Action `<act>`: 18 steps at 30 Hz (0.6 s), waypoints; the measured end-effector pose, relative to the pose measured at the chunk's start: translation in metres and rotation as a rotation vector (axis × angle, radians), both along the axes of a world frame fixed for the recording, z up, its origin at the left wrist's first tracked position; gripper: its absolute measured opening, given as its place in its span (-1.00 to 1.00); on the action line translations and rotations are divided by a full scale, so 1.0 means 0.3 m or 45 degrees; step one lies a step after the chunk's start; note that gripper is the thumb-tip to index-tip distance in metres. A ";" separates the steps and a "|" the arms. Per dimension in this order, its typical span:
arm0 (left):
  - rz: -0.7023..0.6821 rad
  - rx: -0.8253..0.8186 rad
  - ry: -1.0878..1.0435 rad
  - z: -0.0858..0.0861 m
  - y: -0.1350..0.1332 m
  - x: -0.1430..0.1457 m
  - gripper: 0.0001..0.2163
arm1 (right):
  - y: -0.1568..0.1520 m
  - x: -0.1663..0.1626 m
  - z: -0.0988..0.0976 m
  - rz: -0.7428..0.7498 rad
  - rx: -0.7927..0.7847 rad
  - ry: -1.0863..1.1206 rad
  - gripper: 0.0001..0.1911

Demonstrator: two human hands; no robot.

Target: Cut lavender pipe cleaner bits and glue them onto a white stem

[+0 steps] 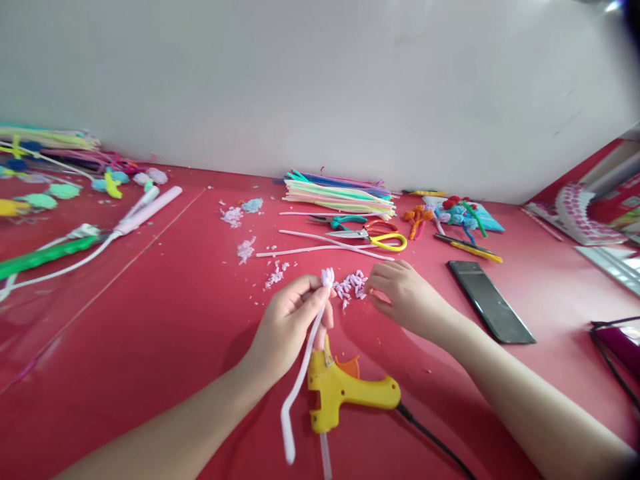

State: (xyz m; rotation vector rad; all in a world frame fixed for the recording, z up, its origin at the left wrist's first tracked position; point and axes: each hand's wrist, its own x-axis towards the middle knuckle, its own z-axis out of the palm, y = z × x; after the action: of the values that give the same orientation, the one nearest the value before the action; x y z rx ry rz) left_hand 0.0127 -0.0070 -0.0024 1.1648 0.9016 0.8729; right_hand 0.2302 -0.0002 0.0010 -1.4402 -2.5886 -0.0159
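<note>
My left hand (300, 307) pinches a pale lilac pipe cleaner (303, 377) near its top, between thumb and fingers. A small flower-like cluster (327, 277) of short lilac pieces sits at that end; the stem hangs down, bent near the bottom. My right hand (400, 291) is over the table at the right edge of a pile of cut lilac pipe cleaner bits (351, 285). Its fingers are bent, with a gap between thumb and forefinger, and I see nothing held there. Just below my left hand lies a yellow hot glue gun (350, 392) with a clear glue stick in its back.
Behind the hands lie scissors (375, 238), teal-handled pliers (343, 222) and a bundle of pipe cleaners (340, 193). A phone (490, 300) and a yellow cutter (470, 248) are on the right. On the left are a green-handled tool (50, 257) and a pink wand (150, 212).
</note>
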 end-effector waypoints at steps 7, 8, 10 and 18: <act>-0.033 -0.044 0.013 -0.013 -0.010 0.011 -0.80 | -0.022 -0.009 -0.065 0.059 0.174 -0.208 -0.80; -0.034 -0.052 0.017 -0.013 -0.011 0.012 -0.80 | -0.021 -0.010 -0.069 0.070 0.184 -0.219 -0.78; -0.038 -0.062 0.022 -0.014 -0.011 0.014 -0.80 | -0.016 -0.012 -0.077 0.080 0.193 -0.214 -0.77; -0.061 -0.062 0.051 -0.018 -0.017 0.017 -0.82 | -0.014 -0.008 -0.097 0.128 0.201 -0.106 -0.79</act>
State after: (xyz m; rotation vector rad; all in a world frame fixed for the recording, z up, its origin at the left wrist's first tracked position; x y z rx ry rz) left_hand 0.0177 -0.0120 -0.0076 1.1607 0.9191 0.7878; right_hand 0.2277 -0.0044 -0.0280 -1.2796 -2.6546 -0.2663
